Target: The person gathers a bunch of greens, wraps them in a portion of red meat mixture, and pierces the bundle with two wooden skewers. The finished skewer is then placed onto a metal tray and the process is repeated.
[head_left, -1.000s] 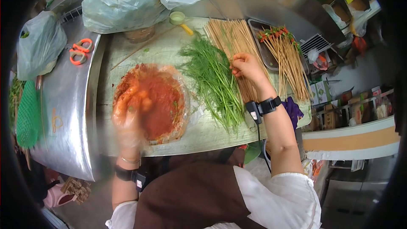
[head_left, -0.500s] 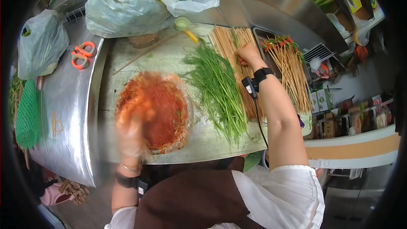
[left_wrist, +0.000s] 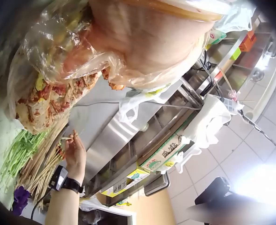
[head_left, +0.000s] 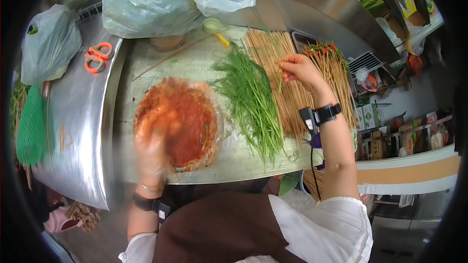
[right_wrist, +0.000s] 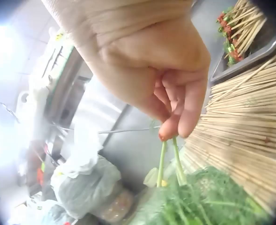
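Observation:
My right hand [head_left: 302,70] pinches thin green herb stems [right_wrist: 161,161] between thumb and fingertips, over a wide row of bare bamboo skewers [head_left: 285,92]. Just left of it lies a heap of feathery dill-like herbs [head_left: 251,107], stems toward me. My left hand [head_left: 152,141], in a clear plastic glove smeared red, is in the round bowl of red sauce [head_left: 197,122], over its left side. Motion blurs its fingers, and in the left wrist view the glove [left_wrist: 67,47] bunches over them; I cannot tell whether they hold anything.
Skewers topped with red and green pieces [head_left: 324,48] rest across a metal tray at the right. At the back stand a stuffed plastic bag [head_left: 151,9] and a yellow-handled strainer [head_left: 212,25]. Orange scissors [head_left: 95,58] lie on the steel counter [head_left: 78,122] at left.
My right hand first moved away over the skewers, then came back toward me and a little right, stems still pinched. The left hand stays blurred in the bowl.

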A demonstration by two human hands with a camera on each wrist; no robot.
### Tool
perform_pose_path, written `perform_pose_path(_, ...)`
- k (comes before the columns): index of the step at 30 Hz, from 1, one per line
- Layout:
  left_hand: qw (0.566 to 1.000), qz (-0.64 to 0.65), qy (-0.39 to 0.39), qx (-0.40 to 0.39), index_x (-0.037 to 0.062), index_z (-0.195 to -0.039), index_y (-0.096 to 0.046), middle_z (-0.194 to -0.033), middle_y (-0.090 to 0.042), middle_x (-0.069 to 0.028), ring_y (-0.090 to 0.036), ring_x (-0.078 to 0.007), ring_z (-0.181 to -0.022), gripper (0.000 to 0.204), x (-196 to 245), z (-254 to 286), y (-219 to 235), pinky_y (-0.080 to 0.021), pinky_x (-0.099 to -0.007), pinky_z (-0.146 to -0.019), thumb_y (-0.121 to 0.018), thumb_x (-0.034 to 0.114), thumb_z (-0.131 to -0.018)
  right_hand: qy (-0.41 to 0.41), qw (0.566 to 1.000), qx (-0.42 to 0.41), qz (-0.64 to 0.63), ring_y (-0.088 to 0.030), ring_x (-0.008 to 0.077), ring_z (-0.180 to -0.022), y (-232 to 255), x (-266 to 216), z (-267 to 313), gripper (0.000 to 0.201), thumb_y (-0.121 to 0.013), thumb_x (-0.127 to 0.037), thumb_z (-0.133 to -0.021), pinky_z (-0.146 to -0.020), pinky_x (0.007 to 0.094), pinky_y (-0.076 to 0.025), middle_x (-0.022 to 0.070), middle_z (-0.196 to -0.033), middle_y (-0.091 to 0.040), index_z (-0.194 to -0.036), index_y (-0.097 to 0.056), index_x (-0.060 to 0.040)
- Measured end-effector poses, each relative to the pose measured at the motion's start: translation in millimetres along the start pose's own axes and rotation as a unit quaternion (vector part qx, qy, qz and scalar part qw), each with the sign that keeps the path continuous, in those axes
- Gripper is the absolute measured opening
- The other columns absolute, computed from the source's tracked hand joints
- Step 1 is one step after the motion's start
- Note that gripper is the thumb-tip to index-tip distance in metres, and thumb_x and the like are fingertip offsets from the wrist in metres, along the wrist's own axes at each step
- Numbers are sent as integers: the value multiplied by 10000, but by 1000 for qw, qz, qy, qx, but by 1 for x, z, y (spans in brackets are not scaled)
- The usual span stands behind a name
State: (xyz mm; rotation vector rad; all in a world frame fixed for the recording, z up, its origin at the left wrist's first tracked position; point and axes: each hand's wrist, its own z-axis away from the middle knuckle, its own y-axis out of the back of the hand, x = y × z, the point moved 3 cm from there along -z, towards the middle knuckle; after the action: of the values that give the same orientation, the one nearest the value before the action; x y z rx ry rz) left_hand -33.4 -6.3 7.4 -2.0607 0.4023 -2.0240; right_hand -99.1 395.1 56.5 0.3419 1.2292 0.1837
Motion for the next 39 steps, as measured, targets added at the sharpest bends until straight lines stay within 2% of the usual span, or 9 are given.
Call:
perform_pose_path(6, 989, -61, -101, -85, -32, -1177, -562, -1029, -650, -118, -633, -195, -880, 324, 7, -1, -16, -521, -300, -793, -593, 47, -864, 10, 987, -147, 70, -569, 52, -581, -63, -20, 55, 141, -594, -142, -909, -533, 193, -465, 8, -691, -616, -926, -627, -6)
perform_pose_path(9, 861, -394, -258, -190, -10, -1167, -579, -1038, -649, -154, -631, -267, -907, 388, 49, 0, -50, -506, -332, -796, -649, 30, -788, 40, 977, -197, 77, -557, 58, -571, -99, -43, 82, 147, -592, -136, -908, -529, 202, -457, 9, -687, -608, -911, -626, 7)
perform_pose_path(12, 807, -422, -366, -191, 26, -1072, -630, -980, -646, -127, -614, -296, -843, 308, 39, -4, -69, -498, -369, -738, -639, 20, -764, 121, 965, -202, 118, -565, 69, -585, -125, -61, 104, 152, -611, -118, -887, -535, 217, -461, 16, -670, -599, -911, -615, 31)
perform_pose_path(16, 876, -336, -268, -218, 35, -1032, -638, -922, -631, -114, -603, -271, -824, 224, 29, -3, -71, -485, -352, -713, -600, 37, -811, 196, 964, -144, 112, -575, 68, -589, -138, -66, 116, 122, -643, -85, -856, -543, 211, -462, 19, -687, -615, -925, -625, 14)
perform_pose_path(19, 910, -270, -160, -271, 41, -1081, -616, -876, -612, -104, -578, -214, -781, 226, 20, 1, -64, -455, -350, -689, -548, 87, -870, 140, 979, -142, -49, -582, 61, -602, -148, -58, 115, 105, -653, -62, -843, -554, 201, -464, 16, -709, -627, -918, -631, 8)
perform_pose_path(25, 905, -229, 17, -358, 0, -965, -662, -812, -632, -60, -585, -156, -751, 177, 14, 0, -59, -473, -306, -688, -593, 113, -848, 154, 969, -167, -100, -590, 54, -635, -152, -48, 110, 96, -659, -48, -835, -566, 183, -460, 16, -761, -643, -914, -638, 2)
perform_pose_path(28, 915, -218, 6, -339, -20, -988, -652, -780, -630, -46, -572, -128, -715, 218, 16, 3, -66, -470, -285, -659, -621, 152, -857, 159, 968, -170, -89, -584, 54, -664, -154, -56, 114, 92, -671, -49, -823, -594, 187, -459, 15, -799, -642, -897, -646, -2)
perform_pose_path(34, 955, 90, 197, -205, -41, -1045, -611, -831, -643, -66, -586, -118, -665, 211, 0, 4, -50, -480, -228, -599, -590, 104, -893, 315, 947, -45, -31, -570, 88, -743, -154, -54, 116, 86, -702, -42, -770, -651, 232, -458, 32, -833, -613, -840, -660, -18)
perform_pose_path(39, 959, 130, 179, -176, -39, -1089, -593, -806, -644, -85, -607, -155, -645, 297, 2, 3, -42, -497, -249, -590, -649, 146, -864, 382, 923, -47, -19, -566, 114, -741, -170, -48, 121, 90, -706, -62, -773, -649, 236, -457, 28, -847, -610, -849, -668, -31)
